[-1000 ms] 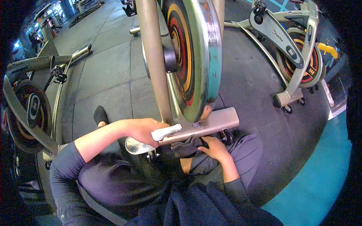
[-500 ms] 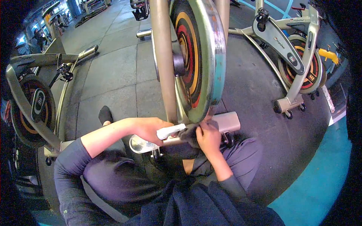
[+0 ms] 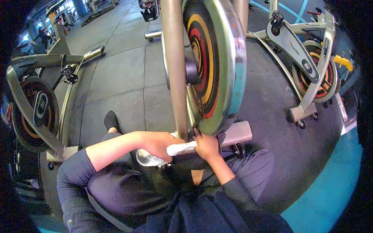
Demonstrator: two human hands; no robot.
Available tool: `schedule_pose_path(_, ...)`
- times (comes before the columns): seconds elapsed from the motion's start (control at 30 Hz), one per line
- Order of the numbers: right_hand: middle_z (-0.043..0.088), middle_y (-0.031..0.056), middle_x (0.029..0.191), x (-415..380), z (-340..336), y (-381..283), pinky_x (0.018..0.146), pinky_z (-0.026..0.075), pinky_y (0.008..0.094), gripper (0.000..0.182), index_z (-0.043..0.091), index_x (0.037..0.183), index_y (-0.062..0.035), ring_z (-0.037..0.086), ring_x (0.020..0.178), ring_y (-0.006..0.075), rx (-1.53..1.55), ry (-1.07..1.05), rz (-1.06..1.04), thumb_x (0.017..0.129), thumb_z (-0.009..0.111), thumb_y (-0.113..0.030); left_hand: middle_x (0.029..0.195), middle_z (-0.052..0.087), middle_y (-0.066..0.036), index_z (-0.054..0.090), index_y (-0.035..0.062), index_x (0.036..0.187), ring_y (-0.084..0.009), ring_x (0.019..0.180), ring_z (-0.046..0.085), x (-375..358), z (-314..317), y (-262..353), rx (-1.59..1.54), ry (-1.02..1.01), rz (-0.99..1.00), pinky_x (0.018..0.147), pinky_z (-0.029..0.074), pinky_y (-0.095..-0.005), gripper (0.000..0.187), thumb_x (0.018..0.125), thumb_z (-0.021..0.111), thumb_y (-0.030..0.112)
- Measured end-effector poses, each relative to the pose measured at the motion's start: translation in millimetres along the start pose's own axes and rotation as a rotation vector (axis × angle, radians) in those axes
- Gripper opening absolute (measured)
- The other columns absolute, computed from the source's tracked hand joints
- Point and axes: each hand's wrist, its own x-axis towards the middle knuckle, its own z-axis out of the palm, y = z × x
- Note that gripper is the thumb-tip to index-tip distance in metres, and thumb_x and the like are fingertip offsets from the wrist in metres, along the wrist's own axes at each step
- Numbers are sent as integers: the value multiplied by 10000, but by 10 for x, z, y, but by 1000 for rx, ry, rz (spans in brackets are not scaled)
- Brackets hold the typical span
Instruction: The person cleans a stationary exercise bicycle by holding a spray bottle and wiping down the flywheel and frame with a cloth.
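An exercise bike stands before me, its flywheel (image 3: 229,66) upright above the silver base bar (image 3: 239,133). My left hand (image 3: 157,144) is closed around a white object (image 3: 181,148), perhaps a bottle or tube, just above the bar's left end. On the bar, below the flywheel, my right hand (image 3: 207,145) presses a dark cloth (image 3: 221,138), which shows beside its fingers. The white object's right end reaches my right hand. Part of the cloth is hidden under that hand.
Another bike (image 3: 39,105) stands at the left and a third (image 3: 311,66) at the right. The bike's slanted frame tube (image 3: 175,66) rises between my hands. My crossed legs (image 3: 124,186) lie close below. A small caster (image 3: 239,150) sits under the base bar.
My right hand has moved left along the bar, nearer my left hand, covering more of the dark cloth. The view has shifted slightly, so the bikes appear a little further right.
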Motion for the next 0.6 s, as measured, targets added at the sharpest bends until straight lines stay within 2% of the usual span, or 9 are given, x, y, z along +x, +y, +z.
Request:
schedule_pose_path(0.03, 518, 96, 1290, 41, -56, -6, 959, 369, 475, 432, 521, 1267, -86, 490, 1152, 324, 87, -151, 47, 879, 522, -273, 995, 618, -138, 500, 63, 1139, -323, 944, 602, 13, 5, -22, -1, 1, -4, 829, 474, -405, 478, 703, 684, 138)
schedule_pose_path(0.1, 480, 79, 1349, 152, 213, 173, 996, 355, 473, 414, 528, 1267, -94, 473, 1192, 310, 58, -62, -30, 892, 510, -270, 994, 614, -144, 503, 63, 1132, -331, 939, 601, 64, 27, -74, 19, 20, 34, 828, 474, -409, 475, 703, 688, 146)
schedule_pose_path(0.17, 429, 125, 1389, 234, 403, 321, 985, 371, 515, 433, 493, 1314, -181, 441, 1205, 407, -96, 202, -371, 889, 518, -258, 997, 613, -144, 503, 64, 1135, -336, 936, 598, 79, -26, 4, 39, 6, 8, 827, 473, -410, 481, 700, 689, 147)
schedule_pose_path(0.2, 332, 56, 1474, 260, 348, 324, 1055, 297, 497, 506, 383, 1386, -161, 379, 1282, 371, -67, 201, -435, 897, 502, -218, 995, 612, -142, 507, 66, 1131, -336, 934, 596, 92, -50, 29, 31, -13, -23, 824, 473, -412, 479, 697, 691, 149)
schedule_pose_path(0.23, 332, 56, 1474, 342, 432, 363, 1055, 297, 497, 506, 383, 1386, -161, 379, 1282, 371, -64, 196, -436, 897, 502, -218, 993, 612, -141, 511, 68, 1128, -336, 931, 595, 103, -64, 33, 21, -33, -54, 822, 473, -414, 478, 693, 692, 151)
schedule_pose_path(0.3, 343, 87, 1463, 516, 658, 420, 1087, 234, 501, 511, 357, 1396, -139, 358, 1307, 334, 274, 226, -518, 903, 482, -187, 1013, 614, -164, 497, 60, 1143, -344, 963, 589, 140, -58, -30, -7, -48, -42, 849, 466, -415, 497, 690, 679, 150)
schedule_pose_path(0.47, 328, 137, 1459, 737, 773, 404, 1101, 203, 491, 492, 371, 1386, -139, 329, 1324, 351, 389, 349, -530, 908, 476, -185, 1019, 623, -186, 483, 58, 1182, -360, 965, 594, 176, -42, -41, 4, -42, -3, 850, 472, -417, 540, 681, 665, 140)
schedule_pose_path(0.57, 269, 158, 1482, 615, 722, 275, 1106, 199, 477, 519, 343, 1410, -170, 296, 1334, 386, 465, 249, -374, 912, 481, -226, 969, 619, -128, 520, 80, 1119, -321, 897, 608, 166, -52, 26, 59, -5, -19, 795, 479, -416, 466, 690, 681, 164)
schedule_pose_path(0.6, 218, 167, 1494, 524, 575, 205, 1113, 195, 443, 551, 298, 1429, -200, 269, 1343, 393, 504, 100, -198, 914, 485, -250, 966, 624, -131, 518, 81, 1123, -309, 888, 617, 155, -54, 31, 73, 2, -13, 797, 481, -421, 462, 698, 678, 166)
